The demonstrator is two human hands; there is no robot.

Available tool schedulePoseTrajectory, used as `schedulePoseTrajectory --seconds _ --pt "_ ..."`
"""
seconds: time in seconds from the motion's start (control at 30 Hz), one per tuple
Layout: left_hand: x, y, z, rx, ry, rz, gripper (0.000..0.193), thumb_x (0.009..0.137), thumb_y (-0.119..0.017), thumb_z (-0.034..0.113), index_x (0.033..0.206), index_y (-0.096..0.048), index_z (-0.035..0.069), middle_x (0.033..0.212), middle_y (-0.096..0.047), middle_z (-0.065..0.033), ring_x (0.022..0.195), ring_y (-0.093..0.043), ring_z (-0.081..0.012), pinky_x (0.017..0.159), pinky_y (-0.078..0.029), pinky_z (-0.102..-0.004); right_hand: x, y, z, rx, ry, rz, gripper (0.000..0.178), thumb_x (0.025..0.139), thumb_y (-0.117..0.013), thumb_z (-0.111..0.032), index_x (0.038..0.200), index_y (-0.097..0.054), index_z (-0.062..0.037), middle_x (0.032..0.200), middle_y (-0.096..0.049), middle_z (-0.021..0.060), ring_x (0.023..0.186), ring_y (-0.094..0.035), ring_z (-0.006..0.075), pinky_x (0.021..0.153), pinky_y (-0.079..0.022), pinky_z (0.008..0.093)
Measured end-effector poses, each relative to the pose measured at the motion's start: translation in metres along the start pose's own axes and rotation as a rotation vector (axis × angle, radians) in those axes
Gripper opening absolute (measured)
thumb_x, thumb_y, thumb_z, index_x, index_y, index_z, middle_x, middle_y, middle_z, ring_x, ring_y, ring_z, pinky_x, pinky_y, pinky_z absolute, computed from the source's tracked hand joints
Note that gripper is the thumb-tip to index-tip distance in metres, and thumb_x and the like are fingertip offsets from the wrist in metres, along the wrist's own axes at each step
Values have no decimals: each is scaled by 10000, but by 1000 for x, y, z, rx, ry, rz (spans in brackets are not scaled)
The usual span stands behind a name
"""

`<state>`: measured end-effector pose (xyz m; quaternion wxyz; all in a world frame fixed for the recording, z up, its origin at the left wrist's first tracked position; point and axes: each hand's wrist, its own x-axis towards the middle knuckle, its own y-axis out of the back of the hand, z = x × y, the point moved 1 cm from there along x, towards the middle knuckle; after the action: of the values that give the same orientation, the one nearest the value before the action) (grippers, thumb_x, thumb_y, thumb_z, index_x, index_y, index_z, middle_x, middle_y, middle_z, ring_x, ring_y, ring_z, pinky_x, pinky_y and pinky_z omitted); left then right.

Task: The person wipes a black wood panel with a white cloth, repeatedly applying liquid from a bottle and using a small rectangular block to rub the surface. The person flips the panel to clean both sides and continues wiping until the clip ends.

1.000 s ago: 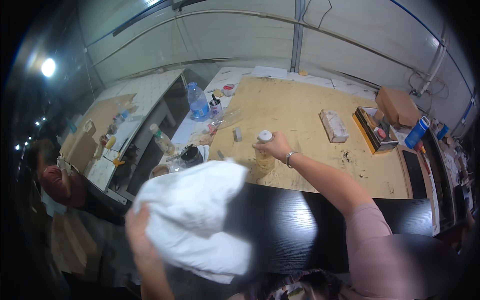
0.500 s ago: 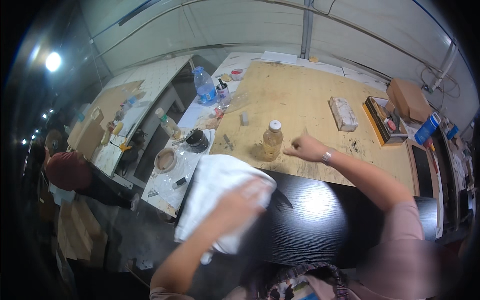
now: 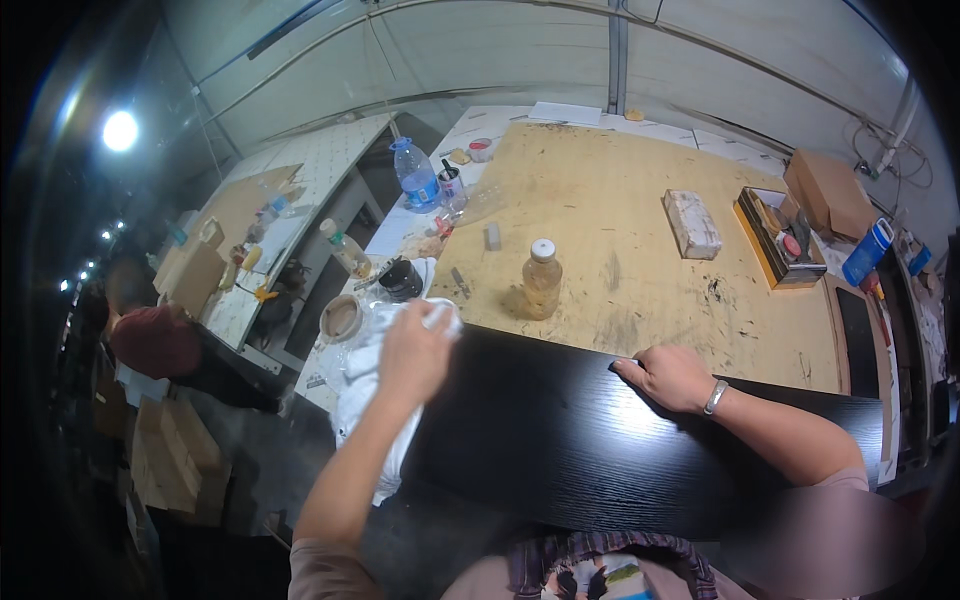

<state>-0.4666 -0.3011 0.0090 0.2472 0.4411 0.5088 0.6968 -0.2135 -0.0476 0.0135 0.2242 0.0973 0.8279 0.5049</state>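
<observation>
We look mid-job: bottle capped, left hand clutching cloth at left of black board, right hand grip and remaining work unclear.

Wall: pale, panelled, vertical metal post
Light: bright white, upper left
Side table: white-topped, left
Floor: dark grey

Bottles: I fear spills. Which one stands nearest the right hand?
The round, white-capped, yellowish see-through bottle, just beyond the glossy black board; the other bottles stand farther from the right hand.
</observation>
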Motion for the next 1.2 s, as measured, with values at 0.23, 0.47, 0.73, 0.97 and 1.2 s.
schedulePoseTrajectory --seconds 0.23,0.47,0.73,0.97,1.2 --pt "-25 -6 18 -62 -157 90 394 854 -722 135 1238 -701 47 1231 -628 -228 1104 -610 -404 972 -493 -483 3 -5 6 -2 9 14 681 1021 -468 -569 741 -703 5 722 -667 246 728 -655 448 709 -521 515" --pt "-46 14 81 -218 -144 -49 370 882 -695 113 1242 -681 27 1207 -624 -217 1107 -604 -415 951 -501 -460 0 -6 11 -10 14 39 670 1027 -461 -566 755 -718 -10 710 -668 230 717 -656 434 710 -523 507" --pt "-56 8 87 -98 -282 26 370 857 -672 142 1214 -672 45 1168 -662 -259 1071 -639 -452 943 -519 -525 1 -9 8 -26 58 65 659 1030 -474 -553 745 -717 -11 700 -662 234 711 -650 440 702 -520 511" --pt "-93 45 -50 -109 685 25 318 977 -591 259 1105 -650 -26 1088 -680 -252 992 -664 -434 870 -522 -496 -2 -8 7 14 29 77 666 1022 -492 -559 762 -712 14 724 -659 261 719 -650 456 705 -514 523" --pt "-126 85 61 -162 -57 48 280 850 -757 160 1062 -673 -2 1008 -646 -186 944 -655 -339 865 -521 -470 -2 -8 5 11 37 78 638 1021 -512 -533 788 -716 25 726 -654 272 727 -653 457 703 -514 517"
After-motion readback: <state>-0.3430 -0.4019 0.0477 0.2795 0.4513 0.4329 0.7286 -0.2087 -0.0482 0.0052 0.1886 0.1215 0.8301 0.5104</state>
